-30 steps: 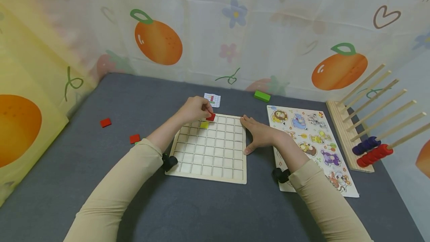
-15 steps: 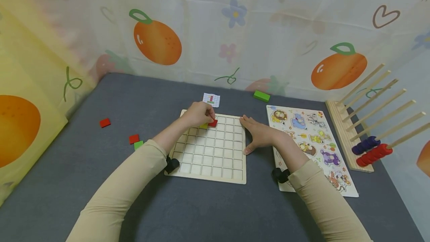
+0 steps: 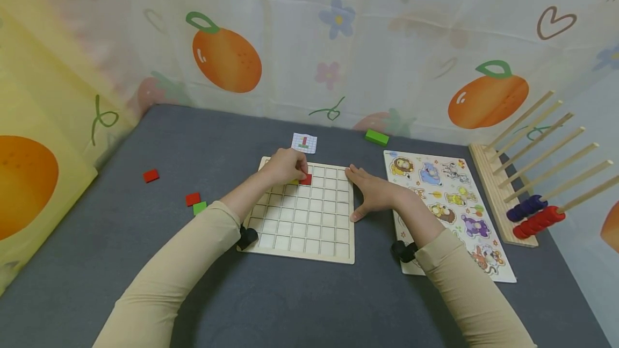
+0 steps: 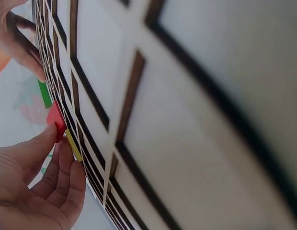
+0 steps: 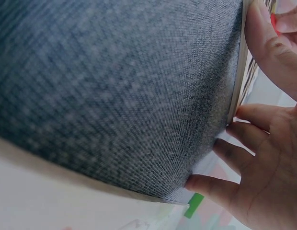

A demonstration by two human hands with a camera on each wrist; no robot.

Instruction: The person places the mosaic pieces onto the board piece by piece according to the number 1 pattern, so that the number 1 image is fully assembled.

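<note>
My left hand [image 3: 285, 167] pinches a red square tile [image 3: 306, 179] between thumb and fingers, at the far part of a pale wooden grid board [image 3: 300, 230]. In the left wrist view the red tile [image 4: 55, 119] tilts against the grid, its lower edge at the board. Right beside it, a yellow tile [image 4: 73, 145] sits on the grid; the fingers cover most of it in the head view. My right hand [image 3: 374, 193] rests spread at the board's right edge, thumb and fingertips along the rim. Its fingers [image 5: 211, 187] are extended in the right wrist view.
Left of the board lie two red tiles [image 3: 151, 175] and a green tile [image 3: 200, 208]. A small printed grid card [image 3: 304, 143] and a green block [image 3: 377, 137] are behind it. An animal puzzle board [image 3: 447, 197] and a peg stand with rings [image 3: 508, 197] occupy the right.
My left hand has brought the red tile from the board's far edge slightly nearer, beside the yellow tile, which it now mostly covers. The right hand has stayed in place.
</note>
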